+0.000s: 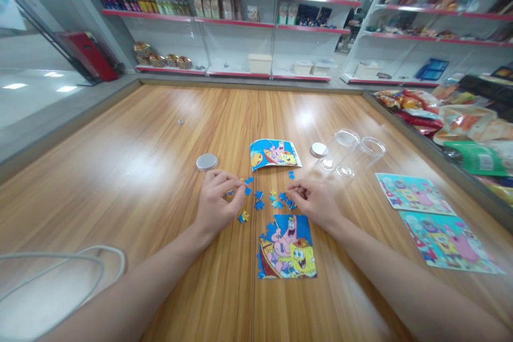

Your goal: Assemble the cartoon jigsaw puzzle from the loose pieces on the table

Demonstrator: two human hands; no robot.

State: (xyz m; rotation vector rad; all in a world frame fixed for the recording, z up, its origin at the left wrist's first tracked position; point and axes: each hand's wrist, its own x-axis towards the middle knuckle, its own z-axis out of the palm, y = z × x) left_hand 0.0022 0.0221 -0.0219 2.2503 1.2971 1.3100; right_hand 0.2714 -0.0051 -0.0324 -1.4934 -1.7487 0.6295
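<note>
The puzzle point(286, 248) lies on the table just in front of the person, between the two forearms. It is a small square picture with cartoon figures in a boat on a blue ground. The lower part is already joined, but the upper edge is uneven, with gaps at the top left. Above it, between the hands, the loose pieces point(260, 199) are scattered, mostly blue and a few yellow. The left hand point(218, 202) rests on the table with the fingers curled, and thumb and forefinger are pressed together on a small piece point(241, 181) at the left side of this group. The right hand point(316, 200) is also curled, with its fingertips pinched together at the right side of the group; I cannot tell if a piece is between them. Behind the pieces lies a printed picture point(274, 154) with the same image, a little bent. The table point(152, 171) is of shiny brown wood with a raised border. On it are two round metal lids point(207, 161), two clear jars point(355, 149) lying on their side, and at the right two other cartoon pictures point(412, 192). Snack bags point(460, 117) are piled beyond the right border, and store shelves point(236, 21) with goods stand at the back. A white cable point(92, 256) curves at the lower left. The wood to the left of the left hand is bare and wide; at the right, the jars and pictures stand near the right hand.
</note>
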